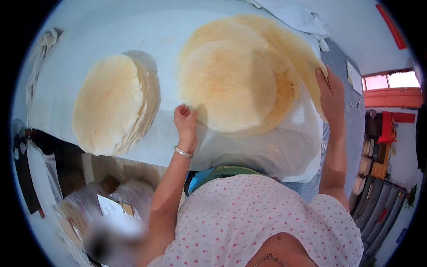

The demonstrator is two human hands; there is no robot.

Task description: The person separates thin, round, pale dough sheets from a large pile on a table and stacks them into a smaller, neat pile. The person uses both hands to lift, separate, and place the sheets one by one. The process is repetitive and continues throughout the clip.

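Several thin round sheets overlap before me; their material is not clear. A pale cream sheet (230,86) lies uppermost. Under it, darker tan sheets show at the right and far side. My right hand (330,90) pinches the right edge of a tan sheet (297,53), which is drawn up off the table there. My left hand (185,121), with a metal bangle at the wrist, has its fingers curled beside the cream sheet's near-left edge. Its thumb is close to that edge; whether it grips the sheet is unclear. To the left stands a thick stack of similar sheets (108,103) with ragged edges.
White sheeting (166,20) covers the table. Crumpled white cloth (300,20) lies at the far right edge, beside a grey surface (347,83). Plastic-wrapped bundles (133,193) sit low on the left. A blurred round shape (115,240) is at the bottom left.
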